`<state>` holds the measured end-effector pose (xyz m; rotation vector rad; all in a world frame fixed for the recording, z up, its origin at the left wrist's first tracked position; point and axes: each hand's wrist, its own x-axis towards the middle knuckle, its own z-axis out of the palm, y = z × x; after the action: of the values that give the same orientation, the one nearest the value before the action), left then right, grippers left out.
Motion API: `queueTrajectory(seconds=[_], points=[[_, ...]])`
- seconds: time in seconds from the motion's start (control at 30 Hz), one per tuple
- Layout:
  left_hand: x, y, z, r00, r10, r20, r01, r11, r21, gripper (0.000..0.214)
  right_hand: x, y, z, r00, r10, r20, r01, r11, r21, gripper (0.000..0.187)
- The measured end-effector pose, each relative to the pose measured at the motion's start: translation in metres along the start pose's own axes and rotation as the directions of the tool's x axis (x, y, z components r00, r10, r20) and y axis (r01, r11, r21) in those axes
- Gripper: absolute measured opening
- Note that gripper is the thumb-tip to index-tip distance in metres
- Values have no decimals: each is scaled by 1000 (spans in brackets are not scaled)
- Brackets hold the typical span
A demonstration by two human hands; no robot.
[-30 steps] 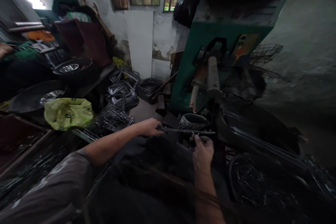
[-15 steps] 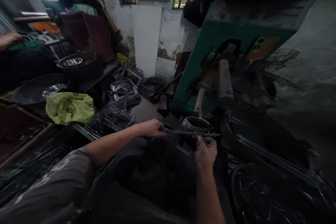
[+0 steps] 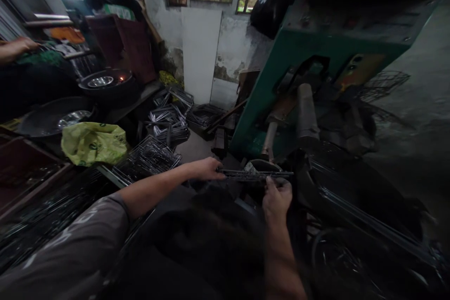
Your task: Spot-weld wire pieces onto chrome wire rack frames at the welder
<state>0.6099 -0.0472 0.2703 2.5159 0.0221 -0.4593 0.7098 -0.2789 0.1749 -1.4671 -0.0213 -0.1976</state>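
Note:
A thin metal wire frame (image 3: 242, 175), seen nearly edge-on, stretches level between my two hands. My left hand (image 3: 208, 169) is closed around its left end. My right hand (image 3: 277, 197) pinches it near the right end with thumb and fingers. Just beyond the wire frame sits a round, bowl-like machine part (image 3: 262, 165), partly hidden behind it. The green machine (image 3: 260, 98) rises above and beyond my right hand, with a thick grey cylinder (image 3: 307, 112) sticking out. Whether the wire frame touches the machine, I cannot tell.
Stacked wire frames (image 3: 147, 157) lie left of my left hand, with more (image 3: 168, 119) behind. A yellow-green plastic bag (image 3: 94, 144) sits near dark pans (image 3: 38, 117). Another person's hand (image 3: 21, 48) shows at far left. A dark basin (image 3: 319, 248) holds metal pieces at lower right.
Both hands still hold the wire frame, which has tilted slightly so more of its bars show. The view has shifted a little. A small orange glow now shows at the far pan.

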Motion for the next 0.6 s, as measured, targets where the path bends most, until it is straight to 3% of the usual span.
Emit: queueTrajectory(seconds=[0.3, 0.6], points=[[9, 5, -7, 998, -63, 6, 63, 995, -71, 32, 25, 1, 5, 998, -33, 45, 33, 999, 6, 42], [13, -1, -4, 996, -87, 14, 88, 980, -179, 33, 29, -7, 10, 998, -50, 41, 52, 998, -41, 41]])
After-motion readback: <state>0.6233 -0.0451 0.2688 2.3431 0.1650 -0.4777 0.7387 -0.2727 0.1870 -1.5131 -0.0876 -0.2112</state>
